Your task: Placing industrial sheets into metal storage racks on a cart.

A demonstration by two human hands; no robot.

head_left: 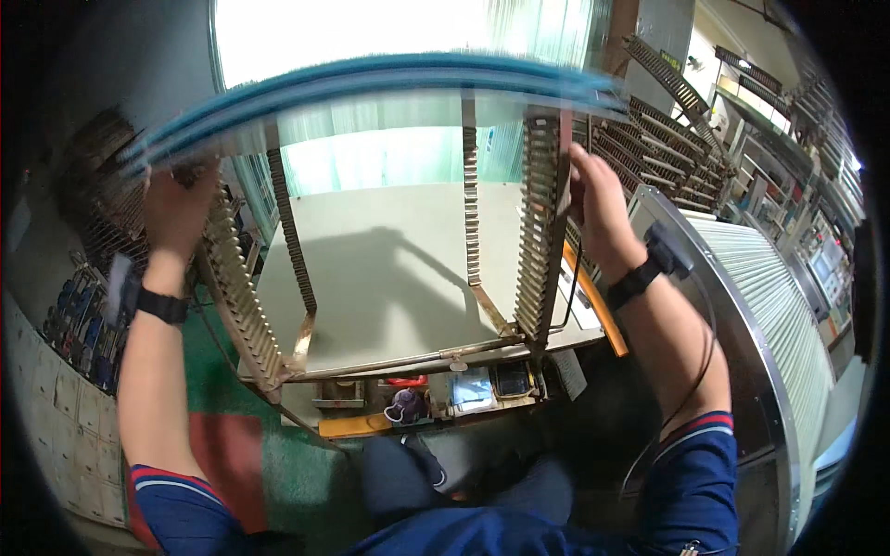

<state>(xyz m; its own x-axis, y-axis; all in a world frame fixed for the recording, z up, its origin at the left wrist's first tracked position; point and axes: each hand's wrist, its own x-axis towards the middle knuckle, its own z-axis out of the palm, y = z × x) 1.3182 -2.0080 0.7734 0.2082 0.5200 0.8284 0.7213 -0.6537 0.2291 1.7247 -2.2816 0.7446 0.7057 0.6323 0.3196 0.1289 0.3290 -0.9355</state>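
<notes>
A metal rack with slotted uprights (538, 241) stands in front of me. Across its top runs a long, thin blue panel-like piece (399, 79), or several stacked, smeared by motion. At the left end of this blue piece is my left hand (181, 208), beside the top of the rack's left upright (236, 269). Its fingertips are mostly hidden, so its grip is unclear. My right hand (601, 208) is raised at the outer side of the right upright, with fingers apart and loosely bent close to it. Whether they touch it cannot be made out. Both wrists wear black straps.
The rack is at a pale table (380, 269). A shelf below holds a purple object (406, 406), a blue packet (471, 391) and a yellow bar (355, 426). An orange bar (601, 315) is right of the rack. A ribbed, metal-edged panel (760, 278) and more slotted racks (658, 153) stand right.
</notes>
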